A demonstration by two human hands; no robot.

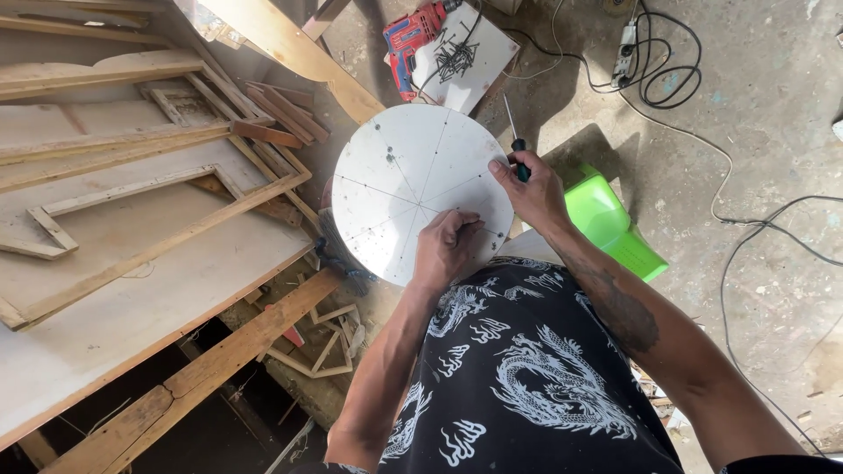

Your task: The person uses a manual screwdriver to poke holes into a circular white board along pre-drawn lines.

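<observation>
A round white board (pixel 404 175) with pencil lines crossing at its middle lies flat in front of me. My left hand (pixel 446 247) rests closed on its near edge, fingertips pinched together on the surface; whether it holds something small I cannot tell. My right hand (pixel 530 189) grips a screwdriver (pixel 514 133) with a dark green handle, its metal shaft pointing away from me, while the fingers touch the board's right rim.
A red power drill (pixel 410 39) lies on a white panel (pixel 479 61) with a pile of dark screws (pixel 455 57). A green plastic stool (pixel 610 221) stands at right. Wooden frames and planks (pixel 132 202) fill the left. Cables and a power strip (pixel 625 53) lie on the concrete floor.
</observation>
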